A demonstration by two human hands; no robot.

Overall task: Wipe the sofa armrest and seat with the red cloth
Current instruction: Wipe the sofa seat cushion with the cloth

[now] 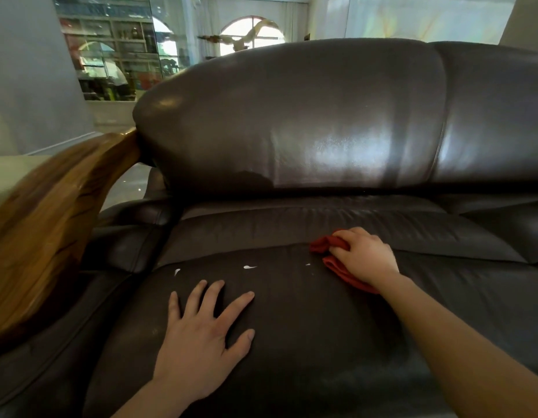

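Observation:
A dark brown leather sofa fills the view. Its seat cushion lies under both hands. My right hand presses the bunched red cloth onto the back part of the seat, right of centre; the cloth shows in front of the fingers and under the wrist. My left hand lies flat on the seat with fingers spread, holding nothing. The curved wooden armrest rises at the left, apart from both hands. Small white flecks sit on the seat between the hands.
The sofa backrest stands tall behind the seat. A second seat section continues to the right. Beyond the sofa are a mirrored or glass shelf wall and an arched window. Pale floor shows left of the backrest.

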